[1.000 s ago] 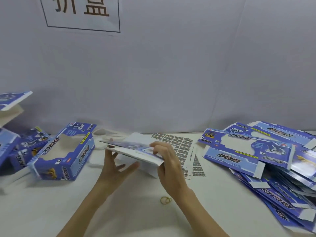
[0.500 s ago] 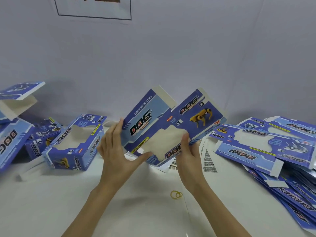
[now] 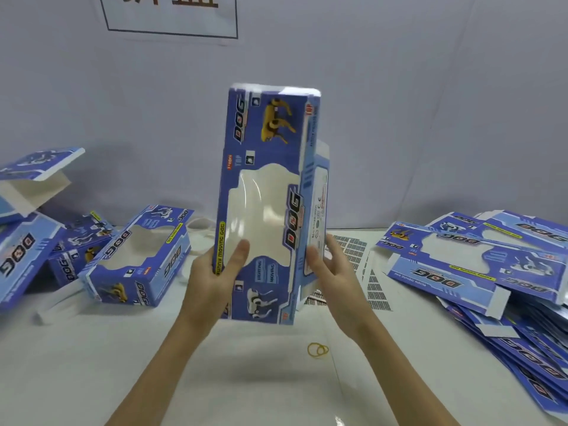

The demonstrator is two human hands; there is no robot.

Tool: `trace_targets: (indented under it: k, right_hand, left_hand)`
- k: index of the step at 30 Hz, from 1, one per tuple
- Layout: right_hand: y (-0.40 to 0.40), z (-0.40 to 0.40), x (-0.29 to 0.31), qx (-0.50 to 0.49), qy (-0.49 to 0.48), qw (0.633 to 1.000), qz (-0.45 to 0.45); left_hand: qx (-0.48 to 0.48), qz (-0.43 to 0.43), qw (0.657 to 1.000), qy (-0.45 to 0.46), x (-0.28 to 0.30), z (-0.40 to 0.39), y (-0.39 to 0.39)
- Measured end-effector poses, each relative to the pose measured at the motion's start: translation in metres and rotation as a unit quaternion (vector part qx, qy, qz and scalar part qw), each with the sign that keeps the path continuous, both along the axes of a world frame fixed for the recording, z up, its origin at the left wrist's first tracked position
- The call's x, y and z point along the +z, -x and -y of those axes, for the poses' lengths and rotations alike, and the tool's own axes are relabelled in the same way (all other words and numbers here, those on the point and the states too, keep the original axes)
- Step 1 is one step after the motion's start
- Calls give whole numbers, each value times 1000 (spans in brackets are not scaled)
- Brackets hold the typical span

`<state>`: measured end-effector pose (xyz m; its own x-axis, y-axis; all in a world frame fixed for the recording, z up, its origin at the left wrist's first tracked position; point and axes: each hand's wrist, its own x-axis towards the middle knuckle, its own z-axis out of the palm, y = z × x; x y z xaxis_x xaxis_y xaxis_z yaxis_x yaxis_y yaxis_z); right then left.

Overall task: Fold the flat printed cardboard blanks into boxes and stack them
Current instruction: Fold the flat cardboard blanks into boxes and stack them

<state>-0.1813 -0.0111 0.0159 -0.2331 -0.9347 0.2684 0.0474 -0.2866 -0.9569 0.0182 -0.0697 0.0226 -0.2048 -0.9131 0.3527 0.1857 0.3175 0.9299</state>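
Table (image 3: 92,379) fills the bottom of the frame, white and wide, with a pale wall behind it. On the right side we see a big messy pile of flat blanks (image 3: 479,265), blue with dog pictures. On the left side sit the folded boxes (image 3: 138,256), some leaning on each other. In the middle of the frame we hold up one blank (image 3: 267,195), standing tall on its short end, above the table. It looks partly opened, with one side panel showing on its right. Our left hand (image 3: 212,281) grips the lower left edge, thumb on the front near the clear window and fingers curled round behind. Our right hand (image 3: 332,272) is mostly open, with its fingers lying fairly straight against the lower right side panel. We think the blank is very light and thin. It is stiff along its flat parts but bends easily at the fold lines. The clear window looks soft and shiny, so we should not press there. The best place to hold is the long edges, near the folds. Behind it lie small sheets of printed labels (image 3: 353,250). Near the lower middle lies a little yellow rubber band (image 3: 318,350).
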Motion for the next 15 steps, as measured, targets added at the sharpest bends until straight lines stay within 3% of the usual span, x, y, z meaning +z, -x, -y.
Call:
trace_targets:
  k: [6,10,12,15]
  right_hand:
    - [11,-2,1,64,-85,993,56]
    - [10,3,-7,29,-127,988,89]
    - [11,4,-10,24,-144,985,93]
    - [10,3,-17,39,-195,977,70]
  left_hand:
    - [-32,73,984,-158,2,11,-14]
    - [-95,154,963,-197,2,13,-21]
    - [-147,142,952,-229,2,15,-26]
    - [-238,18,934,-267,4,17,-32]
